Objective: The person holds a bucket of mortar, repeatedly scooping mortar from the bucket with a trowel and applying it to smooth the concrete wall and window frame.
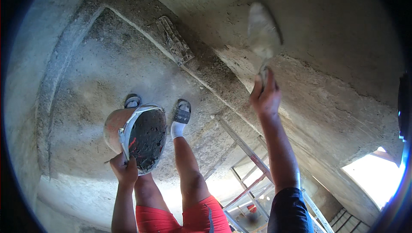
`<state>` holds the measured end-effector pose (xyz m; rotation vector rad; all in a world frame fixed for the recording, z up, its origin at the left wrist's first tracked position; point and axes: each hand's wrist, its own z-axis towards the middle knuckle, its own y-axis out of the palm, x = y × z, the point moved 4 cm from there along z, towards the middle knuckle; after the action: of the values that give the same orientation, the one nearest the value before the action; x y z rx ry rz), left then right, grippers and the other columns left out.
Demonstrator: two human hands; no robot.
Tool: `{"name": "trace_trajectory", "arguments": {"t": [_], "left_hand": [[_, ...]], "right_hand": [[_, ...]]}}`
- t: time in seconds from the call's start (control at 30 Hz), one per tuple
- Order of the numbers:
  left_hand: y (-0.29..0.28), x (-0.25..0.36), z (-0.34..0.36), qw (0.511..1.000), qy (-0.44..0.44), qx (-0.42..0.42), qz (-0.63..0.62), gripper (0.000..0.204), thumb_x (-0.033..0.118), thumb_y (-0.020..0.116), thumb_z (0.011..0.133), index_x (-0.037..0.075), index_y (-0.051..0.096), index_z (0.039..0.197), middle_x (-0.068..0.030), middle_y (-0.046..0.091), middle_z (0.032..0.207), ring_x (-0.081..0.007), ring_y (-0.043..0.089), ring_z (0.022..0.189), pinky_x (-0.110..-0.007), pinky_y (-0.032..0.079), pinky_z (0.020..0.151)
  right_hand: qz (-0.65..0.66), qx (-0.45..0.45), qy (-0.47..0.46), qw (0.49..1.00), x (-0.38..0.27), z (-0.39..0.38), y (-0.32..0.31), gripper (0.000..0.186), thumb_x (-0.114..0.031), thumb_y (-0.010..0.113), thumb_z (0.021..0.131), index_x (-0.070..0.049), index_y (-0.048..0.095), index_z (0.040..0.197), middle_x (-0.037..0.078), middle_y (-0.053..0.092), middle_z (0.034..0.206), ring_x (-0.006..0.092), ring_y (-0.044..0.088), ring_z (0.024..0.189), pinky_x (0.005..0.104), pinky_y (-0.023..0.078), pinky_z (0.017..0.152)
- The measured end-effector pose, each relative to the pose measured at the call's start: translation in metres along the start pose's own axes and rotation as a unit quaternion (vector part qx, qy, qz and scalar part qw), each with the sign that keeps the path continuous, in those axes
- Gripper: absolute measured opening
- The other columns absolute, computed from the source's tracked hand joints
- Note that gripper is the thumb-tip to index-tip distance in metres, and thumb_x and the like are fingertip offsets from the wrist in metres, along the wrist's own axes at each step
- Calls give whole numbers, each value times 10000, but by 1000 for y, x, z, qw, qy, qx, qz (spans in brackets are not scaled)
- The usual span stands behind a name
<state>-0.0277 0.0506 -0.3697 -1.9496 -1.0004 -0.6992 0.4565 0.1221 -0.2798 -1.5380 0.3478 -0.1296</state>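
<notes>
My left hand (pixel 124 168) is closed on the near rim of a bucket (pixel 115 126), which tilts so its mouth shows. Dark grey wet mortar (pixel 147 141) fills much of it, with a small reddish streak near the left side. My right hand (pixel 266 93) is raised and wrapped round the handle of a trowel (pixel 262 31). The trowel's pale, rounded blade is slightly blurred and lies against or close to the plastered wall (pixel 326 14); I cannot tell whether it touches. Below the blade, the wall has a rougher, lighter band.
A mortar-crusted board (pixel 175 40) lies by the wall's foot, across a raised floor edge. Right of my legs stands a metal ladder or scaffold frame (pixel 244 147). My sandalled feet (pixel 182 112) are on the dusty floor (pixel 86 104). A bright opening (pixel 373 173) shows at lower right.
</notes>
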Motion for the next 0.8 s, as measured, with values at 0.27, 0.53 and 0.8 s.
{"name": "trace_trajectory", "arguments": {"t": [0.27, 0.53, 0.8], "left_hand": [[-5, -10, -1, 1000, 21, -5, 22, 82, -11, 555, 723, -20, 522, 648, -165, 493, 527, -214, 483, 422, -366, 321, 448], [-16, -14, -4, 1000, 18, -12, 20, 104, -20, 568, 725, -19, 511, 638, -172, 512, 532, -256, 504, 417, -380, 323, 446], [-16, -14, -2, 999, 10, -12, 42, 137, 2, 595, 732, -4, 504, 630, -179, 512, 537, -279, 526, 424, -390, 326, 445]], "right_hand": [[-190, -208, 107, 953, -23, 61, 89, 468, -295, 507, 1000, -25, 444, 1377, 262, 683, 1050, 428, 707, 932, 506, 594, 771], [-161, -246, 152, 944, -19, 3, 101, 412, -281, 488, 1012, -1, 520, 1312, 272, 678, 1080, 448, 707, 912, 494, 605, 775], [-170, -91, 66, 979, -32, 70, 79, 452, -230, 567, 963, 7, 475, 1336, 283, 683, 1067, 433, 707, 934, 487, 601, 768]]}}
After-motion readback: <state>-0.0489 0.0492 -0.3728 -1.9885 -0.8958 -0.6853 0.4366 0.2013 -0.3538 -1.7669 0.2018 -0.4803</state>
